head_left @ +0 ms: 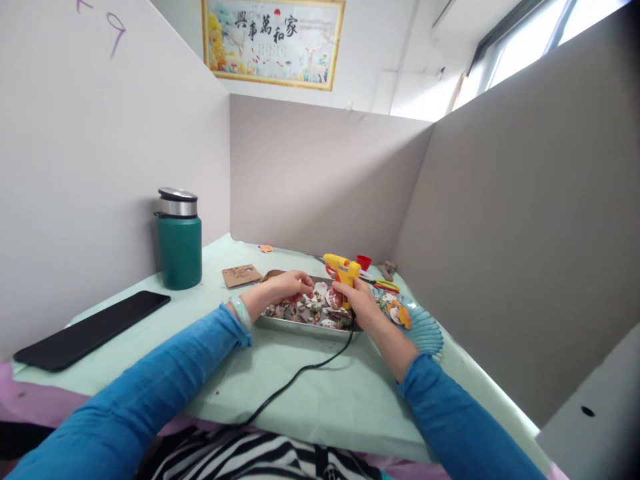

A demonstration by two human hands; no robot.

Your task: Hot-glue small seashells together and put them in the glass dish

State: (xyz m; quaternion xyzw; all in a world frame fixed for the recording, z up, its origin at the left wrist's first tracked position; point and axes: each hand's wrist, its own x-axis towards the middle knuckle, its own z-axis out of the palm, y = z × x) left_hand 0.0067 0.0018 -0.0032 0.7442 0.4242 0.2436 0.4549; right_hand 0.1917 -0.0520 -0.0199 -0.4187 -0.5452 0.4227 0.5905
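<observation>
My right hand (356, 298) is wrapped round the grip of a yellow hot glue gun (344, 267), above the right part of a metal tray (300, 327). A black cord hangs from the gun's grip and runs across the table to the front edge. In the tray lie many small seashells (315, 308), white, brown and mottled. Over the tray's left side is my left hand (291, 287), its fingers curled and pinched together; whatever they hold is too small or hidden to name. To the right, a blue scallop-shaped dish (425, 331) carries shells and orange pieces.
A green bottle (180, 252) stands at the left wall, with a long black pad (95, 328) before it. A brown card (242, 275) lies behind my left wrist. Farther back are a red cup (364, 262) and yellow-green handles (387, 285). Grey partitions enclose the table.
</observation>
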